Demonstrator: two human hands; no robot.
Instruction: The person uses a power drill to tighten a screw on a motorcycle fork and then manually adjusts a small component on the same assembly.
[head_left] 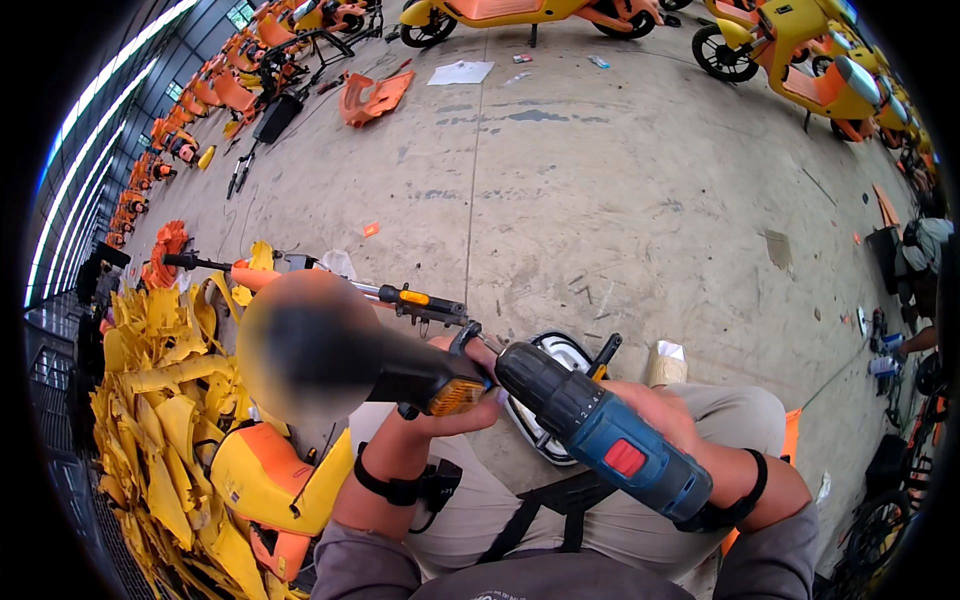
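In my right hand [655, 412] is a blue and black cordless drill [600, 440] with a red patch, its chuck pointing up and left. The drill's tip meets a black part with an amber lens [455, 395], which my left hand [470, 418] grips from below; its fingers are partly hidden. A large blurred round shape covers the part's left end. Behind my hands lies a scooter handlebar [425, 302] with an orange-marked black piece on it. Between my legs, partly under the drill, sits a white and black oval part [548, 445].
A heap of yellow plastic panels [165, 420] rises at my left, beside a yellow and orange scooter body piece [270, 475]. Ahead on the concrete floor lie an orange panel [372, 98] and a white sheet [461, 73]. Scooters [790, 60] stand farther off; a person [925, 250] is at right.
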